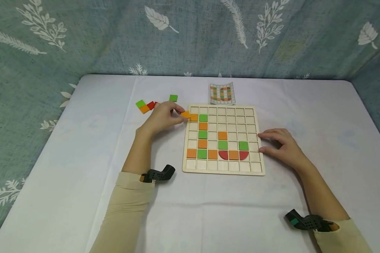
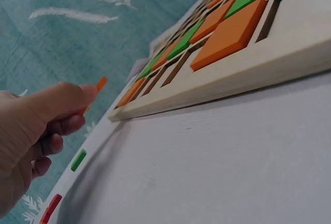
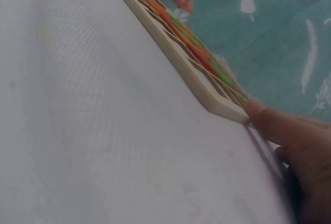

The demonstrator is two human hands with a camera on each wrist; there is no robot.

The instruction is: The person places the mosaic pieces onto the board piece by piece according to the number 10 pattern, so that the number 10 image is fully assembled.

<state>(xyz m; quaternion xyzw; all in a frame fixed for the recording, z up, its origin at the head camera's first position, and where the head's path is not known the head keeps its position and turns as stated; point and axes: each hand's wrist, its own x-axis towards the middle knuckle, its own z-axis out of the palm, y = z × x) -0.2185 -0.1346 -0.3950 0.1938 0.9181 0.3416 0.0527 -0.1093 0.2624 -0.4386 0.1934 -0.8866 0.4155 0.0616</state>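
My left hand [image 1: 162, 116] pinches an orange square tile [image 1: 185, 114] between thumb and fingertips, at the upper left edge of the wooden grid board [image 1: 223, 173]. In the left wrist view the tile [image 2: 102, 84] juts past the thumb, raised over the tablecloth. Set in the board are orange and green squares plus red rounded pieces [image 1: 223, 155], mostly along the left columns and a lower row. My right hand [image 1: 283, 147] rests at the board's right edge, thumb and fingertips touching it with the fingers loosely bent. The right wrist view has the thumb [image 3: 257, 108] against the board's corner.
Behind the board lies a curled card [image 1: 222, 98] printed with a coloured grid pattern. Loose tiles lie left of the board: a green square [image 1: 173, 98] beyond the left hand, and a small cluster with an orange one [image 1: 144, 109] and red ones [image 1: 150, 105]. White cloth covers the table.
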